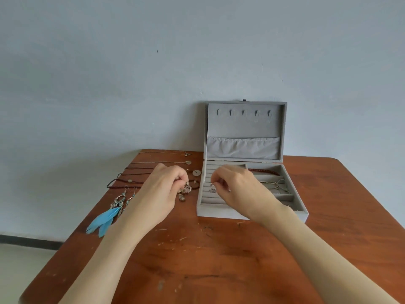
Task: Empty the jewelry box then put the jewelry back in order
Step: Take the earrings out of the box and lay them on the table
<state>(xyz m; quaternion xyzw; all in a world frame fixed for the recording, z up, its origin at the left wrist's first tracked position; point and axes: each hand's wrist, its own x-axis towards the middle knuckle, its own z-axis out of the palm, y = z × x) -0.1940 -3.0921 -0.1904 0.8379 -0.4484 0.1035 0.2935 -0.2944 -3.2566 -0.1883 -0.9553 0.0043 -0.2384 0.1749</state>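
Silver little ring (212,189) with a clear stone hangs stone-down just under the right hand (237,187)'s pinched fingertips (215,183), over the ring rolls of the grey velvet jewelry box (252,189). That hand reaches in from 5 o'clock, knuckles up. At 9 o'clock of it, the left hand (161,189) curls its fingers onto a small cluster of rings (186,189) on the wooden table (219,260), necklaces (153,172) beyond at 11 o'clock.

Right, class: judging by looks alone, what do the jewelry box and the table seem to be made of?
Jewelry box: grey velvet-like fabric lining, matte and soft-looking, probably over a stiff shell.
Table: reddish-brown wood or wood veneer, with visible grain and a scuffed, slightly glossy top.
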